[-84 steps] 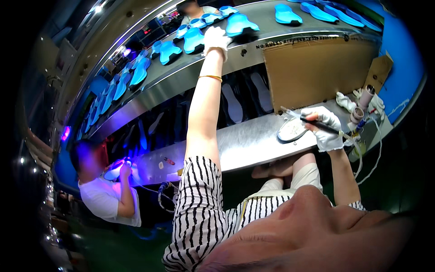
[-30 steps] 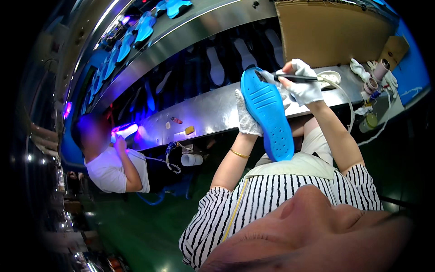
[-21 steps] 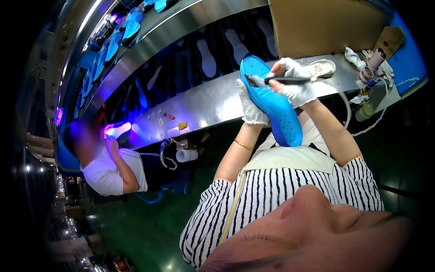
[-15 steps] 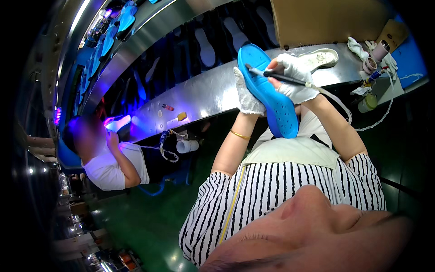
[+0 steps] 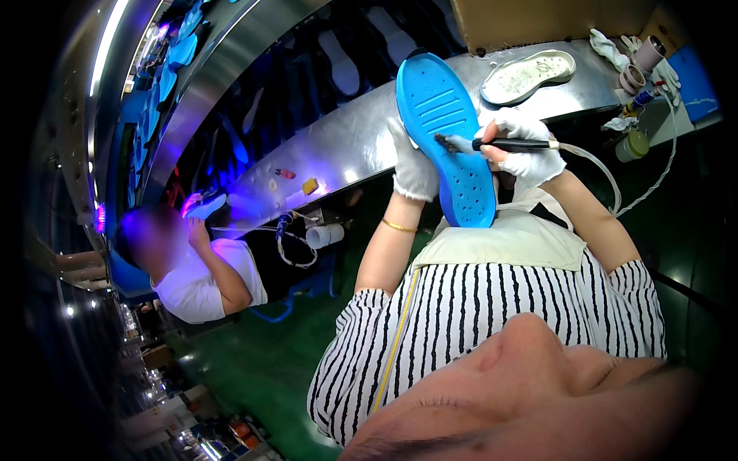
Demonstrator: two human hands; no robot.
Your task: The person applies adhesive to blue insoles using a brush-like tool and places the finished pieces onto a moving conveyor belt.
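Note:
A blue shoe sole (image 5: 434, 104) with ridges across its upper half and small holes lower down is tilted up in front of me. My left hand (image 5: 416, 170), in a white glove, grips its left edge; the fingers behind it are hidden. Closed round a black-handled brush (image 5: 523, 144) is my right hand (image 5: 530, 157), its glove leaving the fingertips bare. The dark brush tip is over the middle of the sole, and a pale tube runs from the handle's end. Beyond that hand a white shoe sole (image 5: 529, 77) lies on the metal bench (image 5: 346, 157).
To the left a person (image 5: 211, 276) in a white top holds another sole under purple light. A conveyor carrying soles runs behind the bench. At the right are a cardboard box (image 5: 553, 23), gloves, tape rolls and a yellow-green jar (image 5: 632, 146). A yellow block (image 5: 310, 187) sits on the bench.
The blue sole has turned its inner face more toward me. The brush has moved from its upper part down to the middle, its handle now nearly level.

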